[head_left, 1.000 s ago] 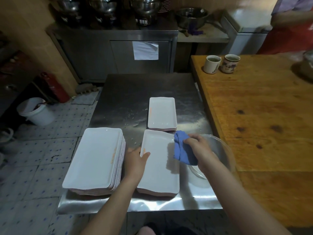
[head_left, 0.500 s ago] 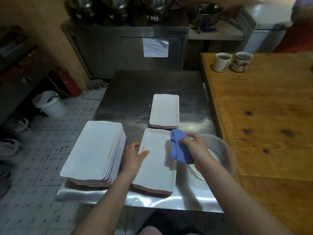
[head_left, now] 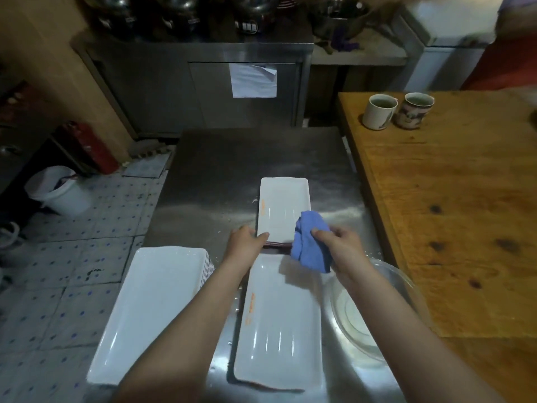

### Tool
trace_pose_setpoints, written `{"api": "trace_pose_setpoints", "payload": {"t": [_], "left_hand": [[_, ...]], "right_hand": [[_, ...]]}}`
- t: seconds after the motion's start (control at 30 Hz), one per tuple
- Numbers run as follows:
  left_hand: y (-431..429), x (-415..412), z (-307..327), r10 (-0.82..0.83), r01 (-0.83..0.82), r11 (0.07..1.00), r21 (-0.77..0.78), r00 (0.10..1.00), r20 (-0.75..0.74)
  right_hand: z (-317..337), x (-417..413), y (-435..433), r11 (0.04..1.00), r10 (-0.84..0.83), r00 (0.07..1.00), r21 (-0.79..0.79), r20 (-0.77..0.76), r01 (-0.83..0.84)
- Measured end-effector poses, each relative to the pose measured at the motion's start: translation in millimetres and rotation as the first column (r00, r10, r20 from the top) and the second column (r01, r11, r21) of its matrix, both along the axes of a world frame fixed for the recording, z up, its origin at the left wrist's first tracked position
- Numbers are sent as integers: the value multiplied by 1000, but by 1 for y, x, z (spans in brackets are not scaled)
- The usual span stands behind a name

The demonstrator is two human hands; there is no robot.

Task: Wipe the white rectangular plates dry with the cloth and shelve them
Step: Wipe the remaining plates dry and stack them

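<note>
A white rectangular plate tops a low stack at the middle of the steel table. My left hand pinches that plate's near-left corner, thumb on the rim. My right hand grips a bunched blue cloth over the plate's near-right corner. Just in front lies another white plate, untouched, on a short stack. A tall stack of white plates stands at the table's near-left corner, partly behind my left forearm.
A clear glass bowl sits on the steel table's right edge under my right forearm. A wooden table adjoins on the right, with two mugs at its far end. A white bucket stands on the tiled floor at left.
Both hands have moved forward from the near plate to the near edge of the far stack. The cloth travelled with my right hand. The near plate now lies untouched.
</note>
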State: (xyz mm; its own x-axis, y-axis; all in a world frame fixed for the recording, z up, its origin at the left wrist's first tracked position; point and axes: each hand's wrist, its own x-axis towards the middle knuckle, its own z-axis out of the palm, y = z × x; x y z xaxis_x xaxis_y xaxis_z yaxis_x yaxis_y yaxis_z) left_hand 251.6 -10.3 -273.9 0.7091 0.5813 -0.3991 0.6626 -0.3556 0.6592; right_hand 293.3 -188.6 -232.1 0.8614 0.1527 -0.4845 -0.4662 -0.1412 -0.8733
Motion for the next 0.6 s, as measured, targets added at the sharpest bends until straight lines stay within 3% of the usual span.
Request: {"api": "trace_pose_setpoints", "payload": {"t": [0.17,0.6], "left_hand": [[29,58,-20,32,-33,999,-2,994,-102],[40,96,-59,-119,119,993,9,992,-44]], "right_hand": [[-8,29,21,994,-83,988,53,-129,90],[-46,52,51,985,-173,966,-16,-191,173]]}}
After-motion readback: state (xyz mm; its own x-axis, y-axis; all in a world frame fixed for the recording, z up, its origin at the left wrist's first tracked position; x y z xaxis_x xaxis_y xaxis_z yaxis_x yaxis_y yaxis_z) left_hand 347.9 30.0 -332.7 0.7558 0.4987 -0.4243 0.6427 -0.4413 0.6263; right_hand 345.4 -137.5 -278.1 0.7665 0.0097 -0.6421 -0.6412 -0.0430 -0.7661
